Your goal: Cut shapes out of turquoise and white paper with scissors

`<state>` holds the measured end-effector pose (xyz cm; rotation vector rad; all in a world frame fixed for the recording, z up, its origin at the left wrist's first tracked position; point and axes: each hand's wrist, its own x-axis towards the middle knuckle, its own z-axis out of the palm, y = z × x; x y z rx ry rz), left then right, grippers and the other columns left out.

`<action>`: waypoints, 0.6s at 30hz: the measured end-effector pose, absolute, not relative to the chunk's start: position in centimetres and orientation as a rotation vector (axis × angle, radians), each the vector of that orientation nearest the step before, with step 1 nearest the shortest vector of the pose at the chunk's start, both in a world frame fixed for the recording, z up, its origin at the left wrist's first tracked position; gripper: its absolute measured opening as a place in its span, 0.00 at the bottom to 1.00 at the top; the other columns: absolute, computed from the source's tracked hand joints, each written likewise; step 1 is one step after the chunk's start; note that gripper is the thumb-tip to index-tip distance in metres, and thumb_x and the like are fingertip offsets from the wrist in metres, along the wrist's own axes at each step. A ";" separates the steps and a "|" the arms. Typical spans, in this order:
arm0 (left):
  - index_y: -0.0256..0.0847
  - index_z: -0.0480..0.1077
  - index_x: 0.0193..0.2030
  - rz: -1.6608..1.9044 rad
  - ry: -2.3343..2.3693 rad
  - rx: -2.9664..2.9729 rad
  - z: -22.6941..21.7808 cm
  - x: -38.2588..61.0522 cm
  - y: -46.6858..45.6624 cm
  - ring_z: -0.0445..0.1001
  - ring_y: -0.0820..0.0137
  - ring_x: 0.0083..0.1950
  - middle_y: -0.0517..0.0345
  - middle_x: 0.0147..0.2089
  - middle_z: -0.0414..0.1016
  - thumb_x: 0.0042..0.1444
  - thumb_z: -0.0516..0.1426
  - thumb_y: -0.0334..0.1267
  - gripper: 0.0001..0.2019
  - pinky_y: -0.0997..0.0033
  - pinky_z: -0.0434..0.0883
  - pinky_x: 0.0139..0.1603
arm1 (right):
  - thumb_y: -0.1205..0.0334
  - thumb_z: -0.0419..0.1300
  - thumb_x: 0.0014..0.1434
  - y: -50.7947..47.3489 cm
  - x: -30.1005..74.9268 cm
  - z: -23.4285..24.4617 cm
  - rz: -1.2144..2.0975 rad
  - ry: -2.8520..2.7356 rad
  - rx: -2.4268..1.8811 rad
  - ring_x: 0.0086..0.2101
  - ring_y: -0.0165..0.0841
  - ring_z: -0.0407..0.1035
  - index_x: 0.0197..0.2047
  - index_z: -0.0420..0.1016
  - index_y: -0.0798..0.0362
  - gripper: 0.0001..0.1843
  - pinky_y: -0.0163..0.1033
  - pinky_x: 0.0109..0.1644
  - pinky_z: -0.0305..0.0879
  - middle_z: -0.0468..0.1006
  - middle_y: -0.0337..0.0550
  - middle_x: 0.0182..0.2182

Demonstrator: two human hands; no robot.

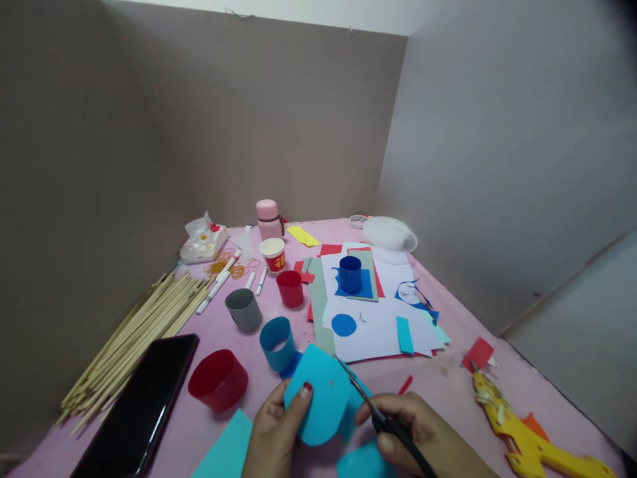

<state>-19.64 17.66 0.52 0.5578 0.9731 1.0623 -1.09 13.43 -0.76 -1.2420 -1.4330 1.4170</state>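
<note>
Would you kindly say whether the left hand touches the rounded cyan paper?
Touching: in the head view, the left hand holds the rounded cyan paper, thumb over it.

The piece of paper (323,413) is bright light blue, with a curved lower edge, a blunt corner at the top and a small pinkish mark on its face, and it is held up at a tilt. The scissors (360,391), grey-bladed with black handles, slant up and leftward, their tips at the paper's upper right edge.
</note>
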 end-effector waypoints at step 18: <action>0.39 0.72 0.29 1.042 1.050 0.791 0.5 -20.1 17.6 0.69 0.72 0.26 0.62 0.24 0.74 0.44 0.66 0.47 0.14 0.75 0.70 0.29 | 0.35 0.59 0.52 12.8 -0.9 -2.5 1.567 -1.426 -1.166 0.26 0.29 0.54 0.52 0.69 0.51 0.33 0.34 0.30 0.54 0.60 0.36 0.27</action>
